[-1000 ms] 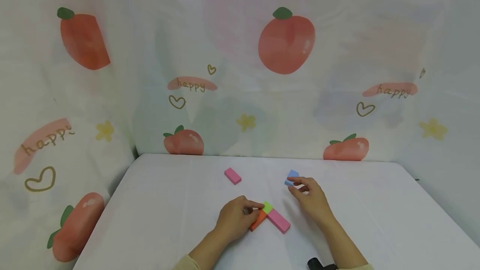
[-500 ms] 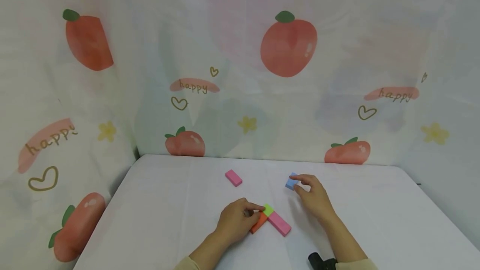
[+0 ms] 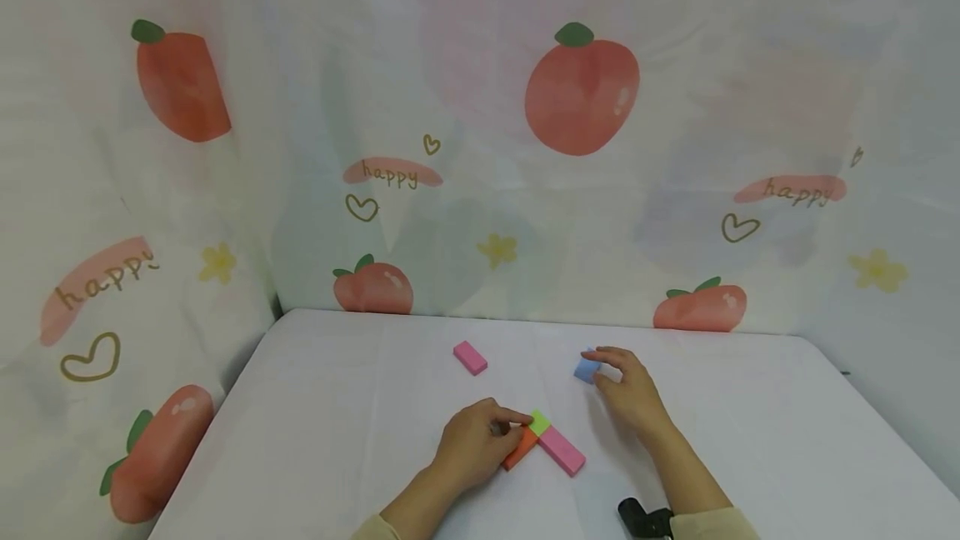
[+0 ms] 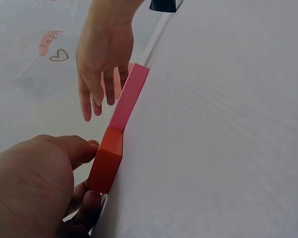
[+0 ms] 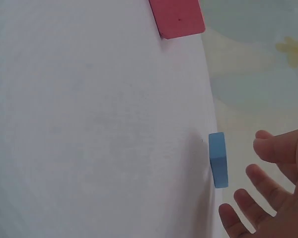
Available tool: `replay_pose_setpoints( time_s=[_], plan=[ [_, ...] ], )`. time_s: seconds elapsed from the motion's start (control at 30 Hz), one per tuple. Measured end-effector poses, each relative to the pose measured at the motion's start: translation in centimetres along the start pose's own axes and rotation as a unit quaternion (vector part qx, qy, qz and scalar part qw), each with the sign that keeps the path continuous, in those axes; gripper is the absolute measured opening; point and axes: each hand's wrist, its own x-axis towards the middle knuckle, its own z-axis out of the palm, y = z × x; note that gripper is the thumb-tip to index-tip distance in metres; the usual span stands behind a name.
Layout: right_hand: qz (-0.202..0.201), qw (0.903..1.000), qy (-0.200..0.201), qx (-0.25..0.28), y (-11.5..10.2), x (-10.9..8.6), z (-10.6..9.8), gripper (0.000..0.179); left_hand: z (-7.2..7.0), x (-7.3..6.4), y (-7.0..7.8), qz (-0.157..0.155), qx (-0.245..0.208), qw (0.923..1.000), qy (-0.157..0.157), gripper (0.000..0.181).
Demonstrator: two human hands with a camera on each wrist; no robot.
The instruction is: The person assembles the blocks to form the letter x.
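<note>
My left hand (image 3: 472, 442) grips the orange block (image 3: 521, 448), thumb at its side and index fingertip at the small green block (image 3: 539, 422). A long pink block (image 3: 562, 452) lies angled to the right, its end meeting the green one. In the left wrist view the orange block (image 4: 107, 161) stands between thumb and fingers; the green block is hidden there. Beside the blue block (image 3: 587, 368) is my right hand (image 3: 628, 390), thumb and index finger apart. The right wrist view shows a gap between these fingers and the blue block (image 5: 218, 159).
Another pink block (image 3: 470, 357) lies farther back on the white table (image 3: 337, 407), left of the blue one. A black device (image 3: 643, 517) sits at the right wrist. Behind the table hangs a printed cloth (image 3: 457, 90) with fruit and hearts.
The right thumb and fingers have drawn slightly rightward, so more of the blue block's near side shows. The left hand keeps its place at the orange and green blocks. The head view shifted a little.
</note>
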Motion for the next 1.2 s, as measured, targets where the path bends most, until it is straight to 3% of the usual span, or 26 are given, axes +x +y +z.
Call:
replay_pose_setpoints(
  time_s=[0.67,1.2],
  plan=[
    [-0.033,0.9991,0.011,-0.026,3.1,1.1,1.3,0.034,0.2,0.0,0.0,-0.010,-0.002,0.9999,0.002,0.020],
    [-0.057,0.9964,0.029,-0.056,3.4,1.2,1.6,0.031,0.0,0.1,0.2,-0.004,0.006,1.0000,-0.001,0.022]
  ],
)
